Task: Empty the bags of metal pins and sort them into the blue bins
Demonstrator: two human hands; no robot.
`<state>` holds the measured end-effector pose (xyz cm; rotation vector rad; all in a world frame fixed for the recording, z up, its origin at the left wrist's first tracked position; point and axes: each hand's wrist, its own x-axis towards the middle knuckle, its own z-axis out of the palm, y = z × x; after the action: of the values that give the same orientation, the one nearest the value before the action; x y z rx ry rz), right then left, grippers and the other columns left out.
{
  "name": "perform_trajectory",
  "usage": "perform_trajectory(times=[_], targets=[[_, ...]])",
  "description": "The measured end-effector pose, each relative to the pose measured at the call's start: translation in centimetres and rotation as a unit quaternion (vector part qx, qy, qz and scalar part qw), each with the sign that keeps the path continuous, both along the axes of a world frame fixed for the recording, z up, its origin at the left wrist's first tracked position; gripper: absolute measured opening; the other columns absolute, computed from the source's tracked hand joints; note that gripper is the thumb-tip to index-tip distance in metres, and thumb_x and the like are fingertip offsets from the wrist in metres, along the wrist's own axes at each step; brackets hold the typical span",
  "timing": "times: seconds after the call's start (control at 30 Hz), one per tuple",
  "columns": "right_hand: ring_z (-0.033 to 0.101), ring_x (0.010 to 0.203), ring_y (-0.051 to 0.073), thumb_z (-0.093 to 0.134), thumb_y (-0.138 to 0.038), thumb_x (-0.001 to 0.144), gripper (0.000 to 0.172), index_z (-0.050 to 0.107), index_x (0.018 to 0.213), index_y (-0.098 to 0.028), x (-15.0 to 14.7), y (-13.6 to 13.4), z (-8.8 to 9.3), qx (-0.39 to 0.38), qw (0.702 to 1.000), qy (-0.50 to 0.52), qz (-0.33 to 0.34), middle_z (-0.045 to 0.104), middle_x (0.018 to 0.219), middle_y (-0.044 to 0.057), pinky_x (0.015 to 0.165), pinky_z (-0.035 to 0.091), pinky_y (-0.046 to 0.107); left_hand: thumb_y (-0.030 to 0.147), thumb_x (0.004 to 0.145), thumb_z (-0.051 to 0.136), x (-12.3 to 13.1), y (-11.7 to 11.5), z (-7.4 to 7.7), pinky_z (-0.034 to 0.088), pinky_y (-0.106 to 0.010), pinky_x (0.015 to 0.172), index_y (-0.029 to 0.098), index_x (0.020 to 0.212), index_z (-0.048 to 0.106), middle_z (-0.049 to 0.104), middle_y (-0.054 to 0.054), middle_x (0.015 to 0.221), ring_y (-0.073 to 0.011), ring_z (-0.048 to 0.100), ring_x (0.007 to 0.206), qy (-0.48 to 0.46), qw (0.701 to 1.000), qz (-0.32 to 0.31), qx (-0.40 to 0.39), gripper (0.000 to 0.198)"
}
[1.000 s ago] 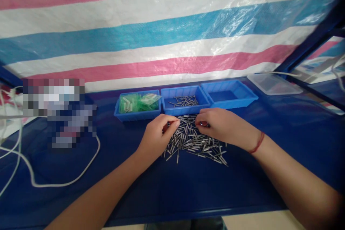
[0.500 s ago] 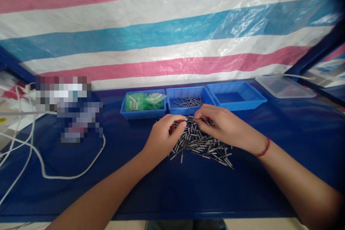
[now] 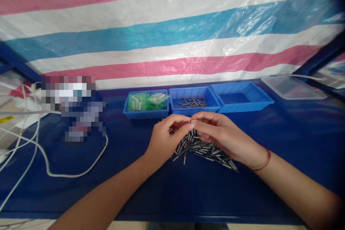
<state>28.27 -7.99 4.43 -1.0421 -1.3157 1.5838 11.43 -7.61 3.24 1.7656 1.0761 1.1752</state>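
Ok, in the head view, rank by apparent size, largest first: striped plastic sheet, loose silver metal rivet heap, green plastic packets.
1. Striped pink-white-blue plastic sheet
2. Loose silver metal rivet heap, partly covered
3. Green plastic packets

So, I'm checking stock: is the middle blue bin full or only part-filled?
Only part-filled: the metal pins in the middle bin lie below its rim, with blue floor showing beside them.
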Motion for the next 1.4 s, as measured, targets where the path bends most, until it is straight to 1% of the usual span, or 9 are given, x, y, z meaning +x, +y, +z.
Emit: perform_trajectory(times=[0.4, 0.73, 0.83, 0.9, 1.03, 1.17, 1.27, 1.33, 1.4], targets=[[0.038, 0.045, 0.005, 0.056, -0.047, 0.086, 0.032, 0.059, 0.081, -0.016, -0.5, -0.5, 0.2, -0.056, 0.997, 0.006, 0.062, 0.048, 0.061, -0.003, 0.040, 0.023, 0.019, 0.025, 0.084, 0.060, -0.2, 0.0, 0.3, 0.044, -0.022, 0.064, 0.020, 0.090, 0.067, 0.068, 0.000, 0.082, -0.0117, 0.058, 0.070, 0.012, 0.999, 0.028, 0.035, 0.010], [0.047, 0.048, 0.006, 0.071, -0.039, 0.076, 0.026, 0.063, 0.089, -0.018, -0.1, 0.0, -0.3, -0.011, 1.000, 0.022, -0.006, 0.055, 0.058, -0.004, 0.042, 0.034, 0.018, 0.027, 0.088, 0.055, -0.4, 0.2, 0.2, 0.044, -0.024, 0.067, 0.020, 0.096, 0.064, 0.067, -0.001, 0.085, -0.0127, 0.059, 0.074, 0.045, 0.998, 0.032, 0.033, 0.014], [0.049, 0.048, 0.007, 0.070, -0.040, 0.076, 0.024, 0.064, 0.085, -0.018, -0.1, 0.0, -0.2, 0.061, 0.997, -0.037, -0.040, 0.056, 0.058, -0.004, 0.045, 0.038, 0.020, 0.027, 0.089, 0.054, -0.5, 0.1, 0.3, 0.042, -0.024, 0.066, 0.019, 0.093, 0.063, 0.065, 0.000, 0.082, -0.0118, 0.056, 0.071, 0.082, 0.995, 0.037, 0.052, 0.013], [0.052, 0.053, 0.009, 0.067, -0.039, 0.079, 0.021, 0.064, 0.080, -0.018, -0.1, -0.1, -0.1, 0.158, 0.979, -0.104, -0.070, 0.059, 0.062, -0.002, 0.050, 0.042, 0.022, 0.028, 0.090, 0.052, -0.5, 0.0, 0.4, 0.042, -0.024, 0.067, 0.018, 0.089, 0.062, 0.064, 0.000, 0.080, -0.0119, 0.054, 0.070, 0.113, 0.991, 0.035, 0.064, 0.014], [0.057, 0.067, 0.014, 0.063, -0.036, 0.083, 0.018, 0.065, 0.076, -0.019, 0.7, 0.5, 0.0, 0.338, 0.902, -0.227, -0.141, 0.066, 0.075, 0.002, 0.063, 0.045, 0.027, 0.030, 0.092, 0.049, -0.3, -0.2, 0.4, 0.042, -0.025, 0.067, 0.018, 0.097, 0.060, 0.064, -0.002, 0.087, -0.0134, 0.054, 0.074, 0.138, 0.988, 0.035, 0.053, 0.017], [0.058, 0.069, 0.016, 0.060, -0.036, 0.085, 0.017, 0.065, 0.082, -0.019, 2.5, 2.5, -0.4, 0.425, 0.805, -0.340, -0.236, 0.067, 0.078, 0.003, 0.067, 0.045, 0.030, 0.026, 0.091, 0.050, -0.1, 0.0, 0.1, 0.043, -0.027, 0.071, 0.019, 0.108, 0.057, 0.065, -0.003, 0.095, -0.0143, 0.054, 0.076, 0.138, 0.989, 0.036, 0.042, 0.020], [0.060, 0.078, 0.021, 0.060, -0.037, 0.085, 0.020, 0.065, 0.088, -0.019, 3.7, 3.7, -0.5, 0.452, 0.736, -0.451, -0.224, 0.068, 0.081, 0.005, 0.075, 0.044, 0.036, 0.019, 0.088, 0.052, -0.1, 0.1, -0.2, 0.042, -0.030, 0.080, 0.019, 0.100, 0.060, 0.066, -0.003, 0.095, -0.0167, 0.055, 0.085, 0.171, 0.983, 0.030, 0.068, 0.014], [0.059, 0.081, 0.022, 0.059, -0.035, 0.085, 0.018, 0.065, 0.088, -0.018, 4.2, 3.7, 0.0, 0.462, 0.724, -0.468, -0.208, 0.067, 0.081, 0.006, 0.076, 0.044, 0.036, 0.016, 0.086, 0.053, -0.2, 0.2, -0.3, 0.041, -0.033, 0.085, 0.020, 0.095, 0.062, 0.067, -0.002, 0.096, -0.0188, 0.054, 0.091, 0.197, 0.976, 0.030, 0.084, 0.013], [0.058, 0.075, 0.019, 0.056, -0.029, 0.087, 0.014, 0.063, 0.081, -0.018, 4.3, 3.0, 0.8, 0.465, 0.751, -0.444, -0.153, 0.064, 0.077, 0.005, 0.071, 0.044, 0.033, 0.016, 0.085, 0.053, -0.2, 0.3, -0.4, 0.039, -0.034, 0.087, 0.021, 0.092, 0.064, 0.068, -0.002, 0.097, -0.0201, 0.054, 0.094, 0.217, 0.972, 0.032, 0.087, 0.013]])
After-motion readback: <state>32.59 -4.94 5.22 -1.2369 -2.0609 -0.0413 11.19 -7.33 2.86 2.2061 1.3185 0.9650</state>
